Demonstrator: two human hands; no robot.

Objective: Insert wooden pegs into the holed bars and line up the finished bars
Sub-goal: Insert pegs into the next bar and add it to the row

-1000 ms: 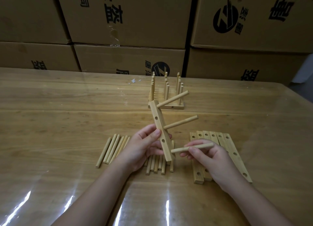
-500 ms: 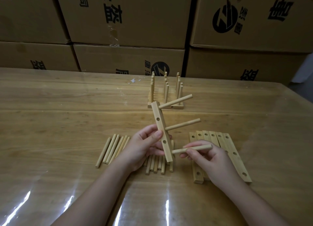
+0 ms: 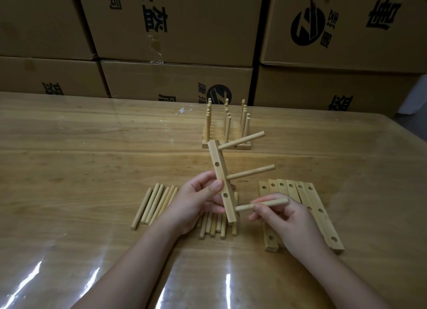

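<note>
Gripping a holed bar (image 3: 221,181) between thumb and curled fingers, the left hand (image 3: 196,202) holds it above the table (image 3: 92,170), nearly upright with its top leaning left. Two pegs already sit in the bar and jut out toward the right hand's side: an upper peg (image 3: 241,141) near the top and a middle peg (image 3: 250,172) just above the left thumb. The right hand (image 3: 288,220) pinches a third peg (image 3: 262,204) between thumb and fingertips, its free end meeting the bar's lower part; whether it has entered a hole cannot be told. Loose pegs (image 3: 152,204) lie flat beside and under the left hand. A row of empty holed bars (image 3: 316,207) lies under and beyond the right hand. The finished bars (image 3: 226,133) stand together farther out, beyond both hands, before stacked cardboard boxes (image 3: 184,19).
</note>
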